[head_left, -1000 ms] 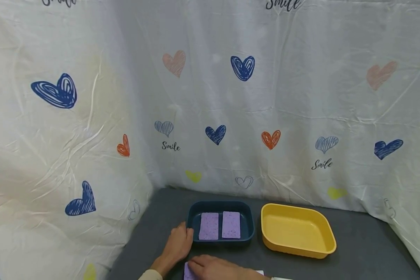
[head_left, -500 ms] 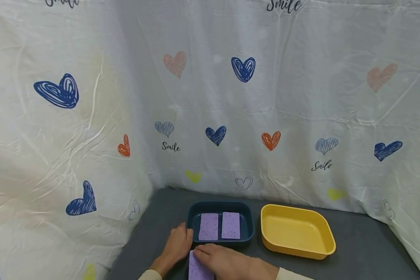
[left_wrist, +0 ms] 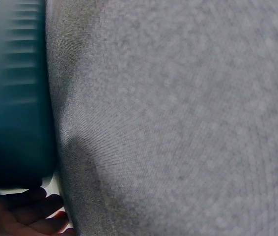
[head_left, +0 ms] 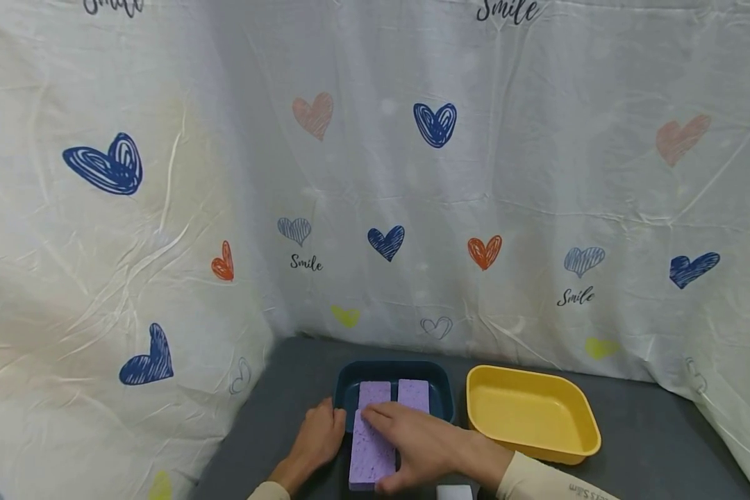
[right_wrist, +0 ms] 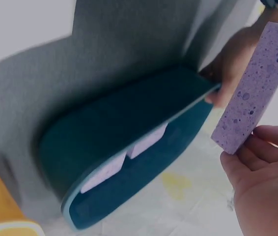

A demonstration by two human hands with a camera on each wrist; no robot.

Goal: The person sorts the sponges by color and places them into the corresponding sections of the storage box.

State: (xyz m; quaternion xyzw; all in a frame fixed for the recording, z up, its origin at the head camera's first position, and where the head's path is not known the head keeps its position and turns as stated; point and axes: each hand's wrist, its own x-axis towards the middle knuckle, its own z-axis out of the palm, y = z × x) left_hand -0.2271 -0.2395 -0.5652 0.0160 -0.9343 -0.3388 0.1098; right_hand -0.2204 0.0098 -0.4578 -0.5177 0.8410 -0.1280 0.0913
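At the far left hangs a white curtain printed with hearts; the word "Smile" stands at its top edge, partly cut off. Further along it, a second "Smile" reads whole under a pale blue heart. Below, the left hand lies against the left end of a blue-green tray, its fingers side by side and loosely bent; whether they pinch the rim I cannot tell. The tray sits on a dark grey table and has two purple sponges lying side by side in it.

A third sponge is in the air over the tray's near edge, partly hiding the other two in the head view. It is a light purple oblong block with straight edges, specked with darker dots; the right wrist view shows pits of mixed sizes along its narrow side. The right hand pinches it between thumb and fingers. Just below that hand, a white thing is cut off by the bottom edge.

Above, a third "Smile" crosses the top edge. To the right stands a yellow tray, near the first. The cream right sleeve carries small dark lettering, too unclear to read. Last comes a fourth "Smile", under another pale blue heart.
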